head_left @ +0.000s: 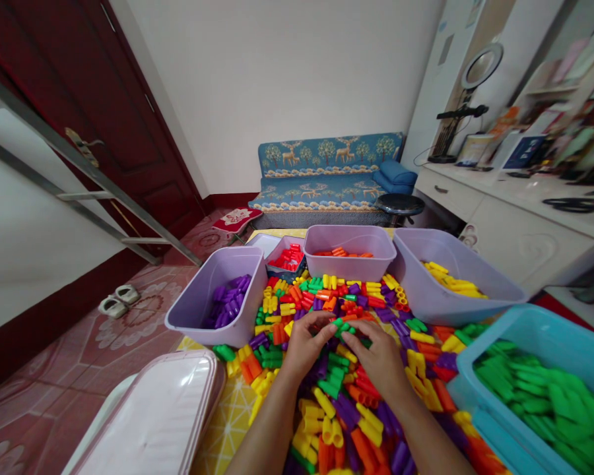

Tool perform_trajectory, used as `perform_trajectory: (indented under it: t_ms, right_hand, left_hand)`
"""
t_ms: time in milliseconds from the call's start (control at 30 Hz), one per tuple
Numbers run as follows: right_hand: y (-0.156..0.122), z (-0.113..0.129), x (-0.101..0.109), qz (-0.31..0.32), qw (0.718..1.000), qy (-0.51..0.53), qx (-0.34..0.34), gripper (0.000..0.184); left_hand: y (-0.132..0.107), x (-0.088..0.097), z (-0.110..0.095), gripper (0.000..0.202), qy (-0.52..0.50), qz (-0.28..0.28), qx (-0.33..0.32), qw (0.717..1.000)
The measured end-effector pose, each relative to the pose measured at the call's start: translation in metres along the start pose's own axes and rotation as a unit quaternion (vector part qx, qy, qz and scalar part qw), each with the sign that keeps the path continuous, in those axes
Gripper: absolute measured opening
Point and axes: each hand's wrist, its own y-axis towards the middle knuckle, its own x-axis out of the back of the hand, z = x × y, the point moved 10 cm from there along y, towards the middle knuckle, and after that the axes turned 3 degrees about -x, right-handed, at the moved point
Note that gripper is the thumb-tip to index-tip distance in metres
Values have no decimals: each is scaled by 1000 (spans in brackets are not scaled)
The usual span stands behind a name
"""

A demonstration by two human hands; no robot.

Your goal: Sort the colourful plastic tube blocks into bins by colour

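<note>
Both my hands sit over a heap of mixed plastic building pieces (371, 422) in yellow, orange, purple, green and red. My left hand (304, 346) and my right hand (379, 359) meet at their fingertips on a small green plastic piece (343, 327). Around the heap stand lilac bins: one with purple pieces (188, 310), one with orange pieces (349, 264), one with yellow pieces (440, 290). A light blue bin (505, 336) full of green pieces lies at the right. A small tray of red pieces (286, 262) stands at the back.
The heap lies on a yellow patterned tablecloth (228, 422), with a pink plastic lid (153, 415) at the front left. Beyond stand a white cabinet (515, 231), a round stool (400, 206), a blue sofa (321, 178), white slippers (119, 300) and a dark red door (129, 112).
</note>
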Motion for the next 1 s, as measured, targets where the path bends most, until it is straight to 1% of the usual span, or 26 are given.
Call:
perform_trajectory:
  t_ms: [67,100,133,167,200,233,267,300,333,367,400,467,500,533,567,633,700,733,767,800,867,933,1000]
  right_hand:
    - [-3,-6,19,-54,997,43,-30,24]
    - [-5,-11,32,-96,991,78,-57,26]
    - [-10,-16,46,-145,978,124,-84,28]
    - [-15,-20,60,-202,957,182,-101,29]
    - [-22,-21,74,-260,927,251,-104,26]
    - [-28,-21,86,-311,889,324,-91,22]
    - [-33,-17,96,-348,849,391,-65,16]
    - [-37,-11,103,-371,813,447,-34,12]
    - [-39,-5,108,-379,787,487,-8,13]
    - [-40,2,110,-378,773,510,7,17]
    - [-40,9,111,-374,768,520,14,23]
    - [-40,17,107,-360,772,524,14,34]
    - [-39,18,103,-348,780,520,10,38]
    - [-38,17,98,-334,793,510,2,39]
    - [-36,14,92,-317,812,490,-10,39]
    - [-29,-1,77,-271,870,408,-51,40]
    - [-20,-21,61,-204,938,264,-91,49]
    - [-14,-30,54,-173,964,179,-96,53]
    - [-7,-37,49,-146,982,85,-82,55]
    - [0,-39,47,-137,989,0,-51,56]
    - [16,-43,44,-143,981,-131,2,56]
    - [37,-46,43,-151,962,-229,18,55]
    - [58,-47,43,-148,942,-301,14,55]
  left_hand:
    - [0,1,2,29,0,-9,4,1000]
    - [1,2,4,29,0,-13,7,1000]
    - [1,2,5,29,0,-16,10,1000]
    - [1,2,7,29,-1,-17,12,1000]
    - [1,2,8,29,-3,-16,16,1000]
    - [1,1,9,28,-4,-15,19,1000]
    - [1,1,10,28,-4,-14,21,1000]
    - [1,1,10,28,-4,-14,22,1000]
    - [1,1,10,27,-3,-15,23,1000]
    - [1,1,10,27,-3,-15,23,1000]
    - [1,1,10,27,-2,-16,22,1000]
    - [2,1,10,26,-1,-18,22,1000]
    - [2,1,10,26,-1,-19,23,1000]
    - [2,2,11,26,0,-20,24,999]
    - [2,2,10,26,0,-21,26,999]
    - [1,2,9,25,5,-23,25,999]
    - [1,5,5,24,23,-31,13,999]
    - [1,7,2,23,37,-39,4,999]
    - [1,9,-1,22,52,-48,-7,997]
    - [0,11,-4,21,65,-56,-16,996]
    - [0,12,-6,20,80,-63,-24,994]
    - [0,11,-6,20,84,-61,-22,994]
    - [0,10,-4,20,86,-57,-17,995]
